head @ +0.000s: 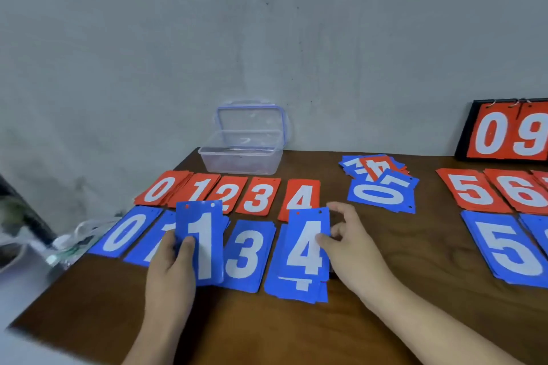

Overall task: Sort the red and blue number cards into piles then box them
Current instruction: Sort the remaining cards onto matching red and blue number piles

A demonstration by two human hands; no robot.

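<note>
**Number cards, part-sorted, on a brown table**

- Left hand: thumb on the face and fingers behind, pinching the blue 1 card upright. The card hides whatever lies behind it.
- Right hand: thumb and forefinger pinch the right edge of the blue 4 card; the other fingers are loosely spread.
- Under that card: blue 4 pile.
- Between the two hands: blue 3 pile.
- Left of the left fingers: blue 0 pile.
- Beyond the fingertips: red piles 0–4 in a row, then a clear box, open, with its lid propped behind.
- Right of the right fingers: unsorted heap.
- Farther right: red 5 pile, blue 5 pile and a flip scoreboard.
</note>
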